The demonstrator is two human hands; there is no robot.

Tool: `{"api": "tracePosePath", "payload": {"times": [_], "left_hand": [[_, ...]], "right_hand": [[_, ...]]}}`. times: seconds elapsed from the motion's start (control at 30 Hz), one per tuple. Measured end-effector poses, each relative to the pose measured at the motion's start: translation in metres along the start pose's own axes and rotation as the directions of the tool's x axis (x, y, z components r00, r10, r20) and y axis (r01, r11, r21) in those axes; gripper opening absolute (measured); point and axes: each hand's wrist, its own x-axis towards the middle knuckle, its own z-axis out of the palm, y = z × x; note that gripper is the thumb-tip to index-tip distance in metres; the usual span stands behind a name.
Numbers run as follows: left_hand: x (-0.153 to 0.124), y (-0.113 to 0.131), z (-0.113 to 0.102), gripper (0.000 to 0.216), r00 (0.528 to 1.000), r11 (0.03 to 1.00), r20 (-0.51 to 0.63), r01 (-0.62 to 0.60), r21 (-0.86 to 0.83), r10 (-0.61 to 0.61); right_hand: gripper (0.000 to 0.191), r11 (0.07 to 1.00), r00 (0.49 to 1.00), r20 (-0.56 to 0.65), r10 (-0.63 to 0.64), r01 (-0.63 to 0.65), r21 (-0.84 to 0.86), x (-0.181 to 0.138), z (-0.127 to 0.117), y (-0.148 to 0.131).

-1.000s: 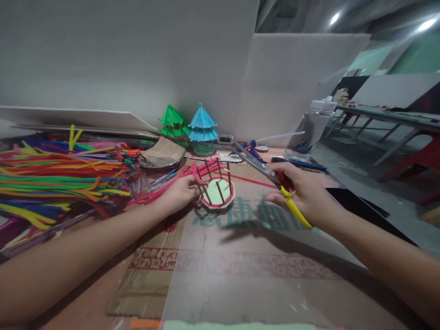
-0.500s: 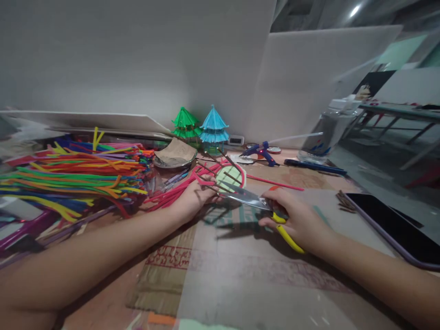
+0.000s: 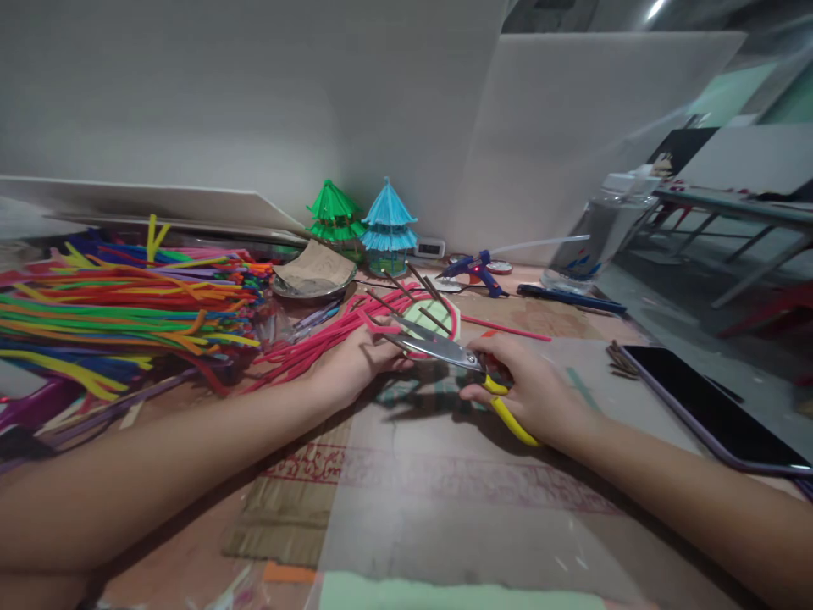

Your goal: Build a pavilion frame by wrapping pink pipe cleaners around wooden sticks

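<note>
brown sheet (image 3: 316, 269) in dish (image 3: 311, 295); right fingers (image 3: 499, 346) curled round scissors (image 3: 463, 356), left fingers (image 3: 368, 349) pinching pale-green disc (image 3: 445, 318)

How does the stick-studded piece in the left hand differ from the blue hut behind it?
The piece shows bare brown sticks and no roof; the blue hut has a two-tiered roof. The piece is tilted in the left hand; the blue hut stands upright. The piece has a pale green, red-rimmed base; the blue hut looks mostly light blue.

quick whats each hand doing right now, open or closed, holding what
Left hand: closed, holding the pale green base with brown sticks.
Right hand: closed around the yellow-handled scissors.
</note>
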Motion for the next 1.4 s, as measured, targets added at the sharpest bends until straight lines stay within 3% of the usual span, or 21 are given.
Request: {"api": "tracePosePath", "payload": {"times": [0.87, 1.13, 1.4], "left_hand": [[-0.004, 0.004, 0.001, 0.044, 0.998, 0.998, -0.042, 0.053, 0.019, -0.052], [0.0, -0.002, -0.004, 0.047, 0.996, 0.997, -0.041, 0.078, 0.005, -0.078], [0.001, -0.005, -0.007, 0.049, 0.993, 0.994, -0.05, 0.103, -0.018, -0.104]], "right_hand": [[0.04, 1.0, 1.0, -0.02, -0.011, 0.011, 0.008, 0.0, 0.003, -0.002], [0.051, 0.992, 0.998, 0.015, 0.058, -0.059, 0.11, -0.001, 0.001, -0.003], [0.064, 0.992, 0.995, -0.06, 0.077, -0.071, 0.107, -0.002, 0.003, 0.004]]}}
